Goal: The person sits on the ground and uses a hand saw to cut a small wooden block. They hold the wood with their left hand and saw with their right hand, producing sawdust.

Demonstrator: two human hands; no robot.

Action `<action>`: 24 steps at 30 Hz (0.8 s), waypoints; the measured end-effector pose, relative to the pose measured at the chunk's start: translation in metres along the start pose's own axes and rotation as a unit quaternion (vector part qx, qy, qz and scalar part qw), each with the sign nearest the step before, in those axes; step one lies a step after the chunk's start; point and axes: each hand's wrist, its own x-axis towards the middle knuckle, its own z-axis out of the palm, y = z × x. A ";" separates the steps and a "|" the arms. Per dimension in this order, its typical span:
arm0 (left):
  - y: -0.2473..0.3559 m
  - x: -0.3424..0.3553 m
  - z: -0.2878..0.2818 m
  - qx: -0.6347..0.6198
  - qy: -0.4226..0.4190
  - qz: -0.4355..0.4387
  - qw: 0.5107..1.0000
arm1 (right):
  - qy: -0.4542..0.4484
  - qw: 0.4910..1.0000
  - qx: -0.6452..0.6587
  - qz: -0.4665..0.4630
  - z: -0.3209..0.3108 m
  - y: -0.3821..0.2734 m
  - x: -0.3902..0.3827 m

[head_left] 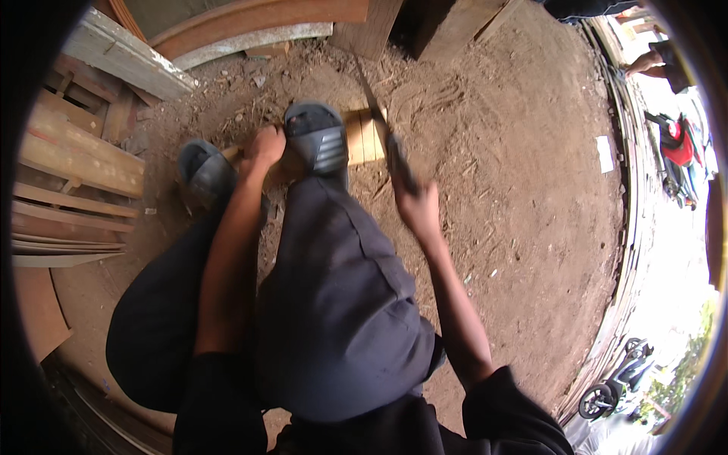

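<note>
My right hand is closed round the dark handle of a handsaw. Its long thin blade, seen nearly edge-on, points away from me and crosses the right end of a pale piece of wood. Thin lines run across that end of the wood. My right foot, in a grey slide sandal, presses down on the wood. Between my feet, my left hand is closed on the same wood, its fingertips partly hidden. The other sandal rests at the wood's left end.
Stacked boards line the left side, with a white-painted beam above them. Curved timber and a thick block lie at the far side. Shavings cover the dirt floor. Motorbikes and another person's arm appear at right.
</note>
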 end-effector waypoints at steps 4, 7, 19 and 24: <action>0.011 -0.006 -0.010 0.022 -0.027 -0.009 0.999 | 0.010 0.995 -0.019 0.099 -0.059 -0.012 -0.138; 0.023 -0.013 -0.026 0.016 -0.064 -0.021 0.998 | 0.008 0.992 -0.072 0.106 -0.075 -0.024 -0.168; 0.021 -0.009 -0.030 0.013 -0.055 -0.011 0.998 | -0.010 0.995 -0.089 0.048 -0.056 -0.002 -0.112; 0.032 -0.020 -0.037 0.024 -0.058 -0.029 0.998 | 0.003 0.992 -0.077 0.096 -0.076 -0.030 -0.155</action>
